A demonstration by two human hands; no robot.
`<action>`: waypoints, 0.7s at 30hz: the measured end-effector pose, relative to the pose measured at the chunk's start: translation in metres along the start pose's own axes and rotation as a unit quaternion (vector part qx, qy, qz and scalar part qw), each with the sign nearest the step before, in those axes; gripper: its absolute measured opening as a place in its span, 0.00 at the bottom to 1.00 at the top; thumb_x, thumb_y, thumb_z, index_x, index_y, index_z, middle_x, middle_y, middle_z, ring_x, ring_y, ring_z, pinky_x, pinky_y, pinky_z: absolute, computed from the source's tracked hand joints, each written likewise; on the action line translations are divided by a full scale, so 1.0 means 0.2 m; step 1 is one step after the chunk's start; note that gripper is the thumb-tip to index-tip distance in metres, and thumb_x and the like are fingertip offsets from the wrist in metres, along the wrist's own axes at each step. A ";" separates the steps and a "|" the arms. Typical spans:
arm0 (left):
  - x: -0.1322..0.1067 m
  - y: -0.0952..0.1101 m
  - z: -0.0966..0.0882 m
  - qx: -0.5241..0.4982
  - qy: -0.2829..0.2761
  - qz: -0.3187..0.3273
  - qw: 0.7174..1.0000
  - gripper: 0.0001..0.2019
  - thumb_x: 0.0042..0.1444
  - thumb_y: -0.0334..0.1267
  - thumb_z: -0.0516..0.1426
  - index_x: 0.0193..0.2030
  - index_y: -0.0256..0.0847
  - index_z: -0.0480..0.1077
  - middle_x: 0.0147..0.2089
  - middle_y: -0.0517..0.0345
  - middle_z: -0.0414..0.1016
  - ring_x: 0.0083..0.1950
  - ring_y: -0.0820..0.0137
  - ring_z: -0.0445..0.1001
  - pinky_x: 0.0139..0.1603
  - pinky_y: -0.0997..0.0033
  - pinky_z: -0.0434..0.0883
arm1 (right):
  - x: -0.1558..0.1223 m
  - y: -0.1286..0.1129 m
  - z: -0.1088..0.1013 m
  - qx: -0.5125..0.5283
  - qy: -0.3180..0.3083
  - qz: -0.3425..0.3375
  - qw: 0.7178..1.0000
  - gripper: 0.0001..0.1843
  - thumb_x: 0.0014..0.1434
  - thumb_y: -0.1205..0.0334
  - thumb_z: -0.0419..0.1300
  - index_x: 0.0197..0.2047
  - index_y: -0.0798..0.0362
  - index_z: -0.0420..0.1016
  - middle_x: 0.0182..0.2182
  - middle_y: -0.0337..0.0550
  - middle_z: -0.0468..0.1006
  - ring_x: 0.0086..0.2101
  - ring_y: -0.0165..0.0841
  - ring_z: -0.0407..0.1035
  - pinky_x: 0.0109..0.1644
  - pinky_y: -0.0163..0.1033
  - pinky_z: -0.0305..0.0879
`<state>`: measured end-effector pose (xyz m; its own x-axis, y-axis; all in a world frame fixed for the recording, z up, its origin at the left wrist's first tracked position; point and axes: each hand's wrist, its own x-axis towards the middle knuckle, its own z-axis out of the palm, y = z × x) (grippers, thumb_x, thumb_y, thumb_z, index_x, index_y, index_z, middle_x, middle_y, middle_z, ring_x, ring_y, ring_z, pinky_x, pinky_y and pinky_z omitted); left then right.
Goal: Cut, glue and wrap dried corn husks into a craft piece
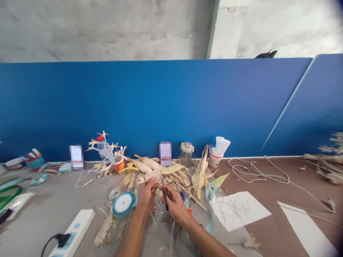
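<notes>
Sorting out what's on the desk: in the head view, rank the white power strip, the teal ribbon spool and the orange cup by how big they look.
1. White power strip, largest, though it lies nearest the camera.
2. Teal ribbon spool, beside the left hand.
3. Orange cup, smallest, but farthest back, so its true size against the spool is unsure.

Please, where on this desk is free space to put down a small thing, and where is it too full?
Free: the grey top between the ribbon spool and the power strip, and the brown top between the two paper sheets. Crowded: the husk pile around both hands and the cups along the blue partition.
</notes>
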<state>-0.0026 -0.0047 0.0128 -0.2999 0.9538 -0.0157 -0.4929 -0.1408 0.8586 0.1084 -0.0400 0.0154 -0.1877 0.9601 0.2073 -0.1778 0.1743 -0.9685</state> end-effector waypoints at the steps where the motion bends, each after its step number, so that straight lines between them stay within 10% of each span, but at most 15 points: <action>1: 0.00 0.01 0.00 -0.019 -0.008 -0.011 1.000 0.17 0.36 0.45 0.68 0.20 0.38 0.67 0.17 0.64 0.67 0.20 0.73 0.67 0.24 0.71 0.66 | 0.00 0.00 0.00 -0.001 -0.001 0.004 1.000 0.12 0.50 0.54 0.62 0.37 0.51 0.75 0.20 0.32 0.60 0.23 0.28 0.53 0.29 0.34 0.57; 21: 0.01 0.07 0.00 -0.108 -0.001 -0.043 0.993 0.21 0.31 0.39 0.71 0.17 0.40 0.60 0.12 0.73 0.58 0.16 0.79 0.61 0.27 0.73 0.68 | -0.02 0.03 -0.04 -0.100 -0.026 0.020 0.994 0.14 0.50 0.57 0.58 0.39 0.54 0.73 0.20 0.32 0.59 0.23 0.27 0.51 0.26 0.33 0.50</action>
<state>-0.0104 -0.0043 0.0258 -0.2474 0.9654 -0.0818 -0.6797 -0.1128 0.7248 0.1148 -0.0406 0.0072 -0.2415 0.9556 0.1690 0.0248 0.1802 -0.9833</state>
